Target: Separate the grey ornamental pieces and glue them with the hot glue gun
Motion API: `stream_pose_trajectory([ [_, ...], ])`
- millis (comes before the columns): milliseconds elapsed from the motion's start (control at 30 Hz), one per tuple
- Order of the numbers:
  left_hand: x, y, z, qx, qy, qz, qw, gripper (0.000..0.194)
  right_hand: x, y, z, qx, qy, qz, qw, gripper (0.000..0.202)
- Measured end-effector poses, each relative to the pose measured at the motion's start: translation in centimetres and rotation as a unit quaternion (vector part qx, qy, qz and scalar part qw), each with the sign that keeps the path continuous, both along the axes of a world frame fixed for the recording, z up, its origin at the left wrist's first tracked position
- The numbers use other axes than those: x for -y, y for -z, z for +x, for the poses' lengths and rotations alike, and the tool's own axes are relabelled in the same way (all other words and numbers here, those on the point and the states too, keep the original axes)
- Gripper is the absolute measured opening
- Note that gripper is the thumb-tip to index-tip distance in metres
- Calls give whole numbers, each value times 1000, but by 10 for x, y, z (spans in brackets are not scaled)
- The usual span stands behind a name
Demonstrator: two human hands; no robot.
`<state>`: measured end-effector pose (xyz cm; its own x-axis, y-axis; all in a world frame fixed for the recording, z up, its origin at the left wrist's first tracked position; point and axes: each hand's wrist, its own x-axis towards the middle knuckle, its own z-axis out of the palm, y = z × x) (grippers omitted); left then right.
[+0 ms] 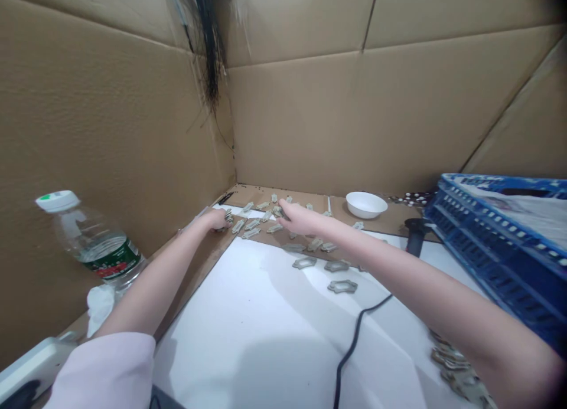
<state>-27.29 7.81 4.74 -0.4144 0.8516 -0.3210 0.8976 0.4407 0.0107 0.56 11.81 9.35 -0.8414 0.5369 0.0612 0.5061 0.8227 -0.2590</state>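
Note:
At the far left of the board, my left hand (pixel 216 219) is closed around a few small metal frame pieces (pixel 228 216), their edges showing at the fingertips. My right hand (pixel 296 218) reaches in from the right, its thumb and fingers closed on another metal frame piece (pixel 278 211). Several flat, greyish metal frame pieces (pixel 252 224) with pointed ends lie scattered around both hands on brown cardboard (pixel 268 239). Closer to me, more of them, such as an open-centred metal frame (pixel 342 287), rest on the white board (pixel 266 314).
A white bowl (pixel 366 205) stands at the back. On the right are a blue plastic crate (pixel 500 249), a black-handled tool (pixel 415 235), a black cable (pixel 354 338) and piled metal pieces (pixel 458 367). A water bottle (pixel 101 249) stands left. Cardboard walls (pixel 310 120) enclose the back and left.

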Motion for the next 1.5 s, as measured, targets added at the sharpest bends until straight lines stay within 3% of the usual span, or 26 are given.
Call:
stream_pose_trajectory([
  [133,1,-1,3,19,0,11,1000,32,4,-11,16,-33,33,-25,999,38],
  [300,5,-10,9,91,-44,-3,995,30,10,-29,43,-138,70,-108,982,42],
  [467,13,-19,15,177,-104,46,978,28,16,-52,76,-221,35,-202,953,24],
  [633,16,-29,25,307,-126,151,931,18,25,-63,101,-264,-23,-282,922,24],
  [800,9,-51,49,453,-67,209,864,15,32,-61,116,-241,-53,-291,924,27],
  [1000,-1,-81,118,541,30,233,808,19,39,-71,130,-259,-32,-283,923,52],
  [1167,4,-103,191,548,147,262,781,26,42,-102,150,-250,43,-181,950,27],
  [1333,20,-125,266,502,308,299,751,25,51,-123,194,-222,154,-100,958,20],
  [1500,31,-139,345,491,395,296,718,19,75,-124,253,-235,207,-73,947,27],
])
